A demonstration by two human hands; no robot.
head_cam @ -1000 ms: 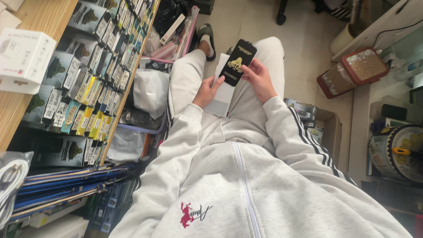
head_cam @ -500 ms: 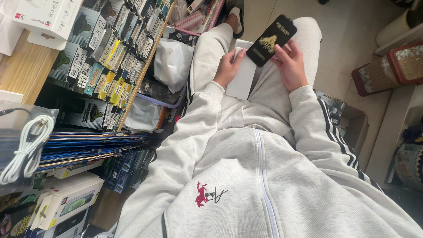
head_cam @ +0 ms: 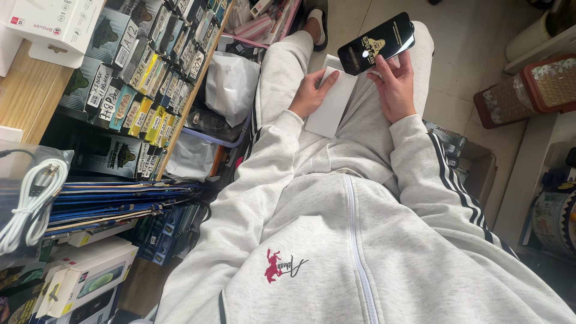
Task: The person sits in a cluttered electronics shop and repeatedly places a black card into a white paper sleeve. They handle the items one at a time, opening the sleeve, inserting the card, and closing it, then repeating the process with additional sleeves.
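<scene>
I sit in a light grey tracksuit and look down at my lap. My right hand [head_cam: 396, 84] holds a glossy black screen protector sheet [head_cam: 377, 43] with a gold print, tilted above my right thigh. My left hand [head_cam: 311, 93] grips a flat white sleeve or box [head_cam: 333, 105] that rests on my lap between my thighs. The black sheet's lower left edge sits just above the white sleeve's top end. Both hands are close together, about a hand's width apart.
A wooden shelf [head_cam: 27, 96] at my left carries rows of small boxed items [head_cam: 141, 72], white boxes and a bagged white cable [head_cam: 30, 204]. White plastic bags [head_cam: 231, 84] lie beside my left leg. A dark red box [head_cam: 540, 84] stands on the tiled floor at right.
The view has shifted and come closer. The black sheet has come away from the white sleeve, which now shows fully in my left hand on my lap.
</scene>
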